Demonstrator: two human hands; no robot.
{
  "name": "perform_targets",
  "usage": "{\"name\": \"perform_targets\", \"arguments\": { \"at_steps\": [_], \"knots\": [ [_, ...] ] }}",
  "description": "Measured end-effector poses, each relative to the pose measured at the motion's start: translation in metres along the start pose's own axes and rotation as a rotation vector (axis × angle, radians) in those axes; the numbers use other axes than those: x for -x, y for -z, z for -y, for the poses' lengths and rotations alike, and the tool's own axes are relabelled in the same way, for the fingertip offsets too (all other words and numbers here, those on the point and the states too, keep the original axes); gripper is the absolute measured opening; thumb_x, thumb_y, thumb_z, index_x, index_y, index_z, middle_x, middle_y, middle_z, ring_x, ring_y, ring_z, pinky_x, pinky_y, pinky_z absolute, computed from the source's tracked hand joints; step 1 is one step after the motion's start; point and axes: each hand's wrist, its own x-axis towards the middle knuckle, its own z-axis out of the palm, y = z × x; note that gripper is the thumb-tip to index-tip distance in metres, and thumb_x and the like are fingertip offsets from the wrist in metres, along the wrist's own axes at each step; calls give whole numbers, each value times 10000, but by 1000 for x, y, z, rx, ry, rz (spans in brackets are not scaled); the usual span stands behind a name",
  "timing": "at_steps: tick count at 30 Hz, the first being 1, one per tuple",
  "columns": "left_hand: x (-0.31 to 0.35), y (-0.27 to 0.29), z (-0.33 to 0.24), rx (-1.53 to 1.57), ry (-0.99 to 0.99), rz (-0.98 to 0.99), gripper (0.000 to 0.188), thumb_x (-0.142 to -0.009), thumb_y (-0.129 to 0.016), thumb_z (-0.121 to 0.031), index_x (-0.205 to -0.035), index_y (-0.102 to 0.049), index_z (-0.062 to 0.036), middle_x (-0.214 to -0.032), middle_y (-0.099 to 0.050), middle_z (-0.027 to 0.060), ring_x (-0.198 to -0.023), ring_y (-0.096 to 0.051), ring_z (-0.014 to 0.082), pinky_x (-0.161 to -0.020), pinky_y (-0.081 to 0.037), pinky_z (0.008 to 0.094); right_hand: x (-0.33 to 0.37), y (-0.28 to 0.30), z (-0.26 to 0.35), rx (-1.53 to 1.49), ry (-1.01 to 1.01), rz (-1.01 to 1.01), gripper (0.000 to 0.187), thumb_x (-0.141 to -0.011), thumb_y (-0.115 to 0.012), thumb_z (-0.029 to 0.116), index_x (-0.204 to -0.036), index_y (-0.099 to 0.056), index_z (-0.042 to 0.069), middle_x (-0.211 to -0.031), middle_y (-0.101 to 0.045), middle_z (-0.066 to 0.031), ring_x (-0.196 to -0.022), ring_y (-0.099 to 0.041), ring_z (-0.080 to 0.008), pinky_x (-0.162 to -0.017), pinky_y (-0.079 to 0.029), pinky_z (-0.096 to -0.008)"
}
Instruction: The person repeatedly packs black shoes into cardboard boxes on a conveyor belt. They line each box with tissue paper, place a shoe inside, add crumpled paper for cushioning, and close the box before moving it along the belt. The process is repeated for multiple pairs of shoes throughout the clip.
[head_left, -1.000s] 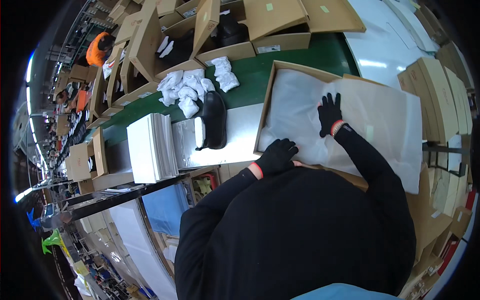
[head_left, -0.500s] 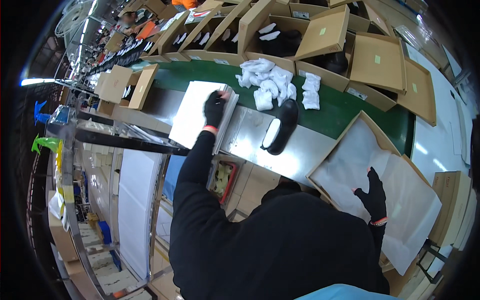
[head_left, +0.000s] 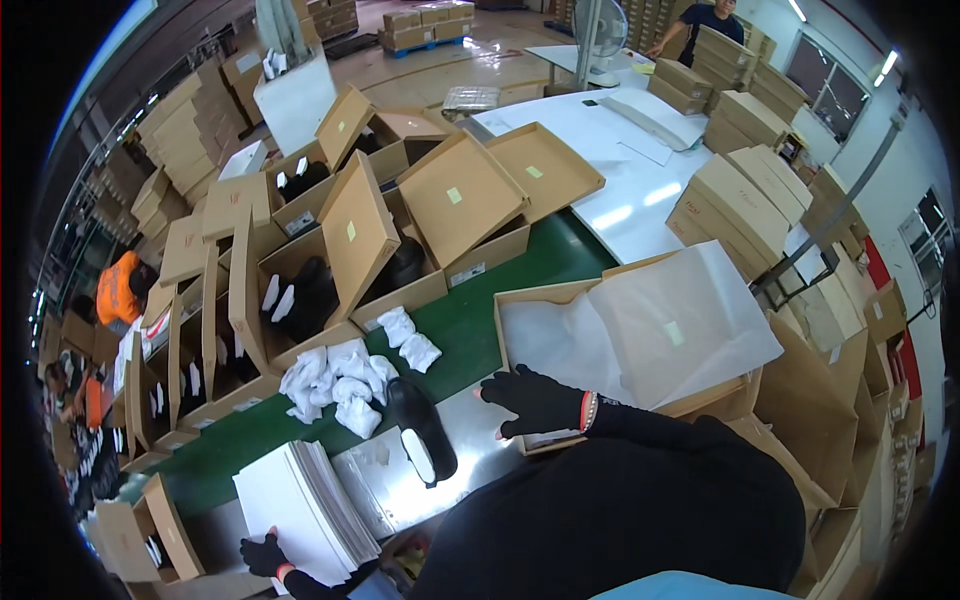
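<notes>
Left fingers [head_left: 270, 538] — at sheets [head_left: 300, 505] (stacked), shoe [head_left: 413, 410]

The shoe [head_left: 424, 425] lies between the paper stack [head_left: 290, 500] at left and the lined box [head_left: 540, 294] at right. Wads [head_left: 345, 368] sit behind it, before a row of boxes [head_left: 400, 303].

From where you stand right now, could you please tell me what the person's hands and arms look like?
The left hand and right hand wear black gloves that leave some fingertips bare, each with a red-orange cuff edge. A pale bracelet circles the right wrist. Both sleeves are long and black.
</notes>
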Motion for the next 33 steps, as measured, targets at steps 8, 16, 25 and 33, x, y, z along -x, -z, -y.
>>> {"name": "perform_targets", "arguments": {
  "at_steps": [8, 16, 25, 33],
  "knots": [
    [-91, -68, 94, 430, -137, 48, 580, -805, -699, -395, -1100, -599, 94, -1098, -628, 266, -984, -610, 376, -844, -475, 446, 20, -16, -10, -113, -144, 75, 792, -791, -676, 501, -1395, -415, 62, -1313, -524, -143, -1217, -484, -333, -1040, -285, -602],
    [20, 155, -89, 1960, -171, 623, 550, -880, -628, -247, -1322, -449, 28, -1264, -548, 189, -1097, -566, 299, -938, -457, 380, 54, 5, -71, 98, -246, 31, 767, -833, -651, 504, -1428, -375, 106, -1437, -422, -152, -1361, -352, -362, -1088, -199, -621],
    [306, 69, -394, 1335, -1223, 56, 531, -901, -551, -129, -1389, -391, 6, -1175, -594, 257, -1025, -590, 358, -864, -459, 420, 137, -9, -191, 481, -874, -81, 931, -724, -631, 652, -1407, -412, 58, -1521, -227, -257, -1404, -170, -470, -992, -104, -782],
    [359, 140, -404, 1383, -1088, 565, 521, -900, -481, -58, -1411, -377, -73, -1042, -649, 160, -777, -635, 216, -711, -495, 343, 194, 6, -177, 425, -826, -288, 905, -829, -566, 617, -1418, -330, -28, -1510, -197, -287, -1397, -155, -483, -1010, -154, -737]
  ]
}}
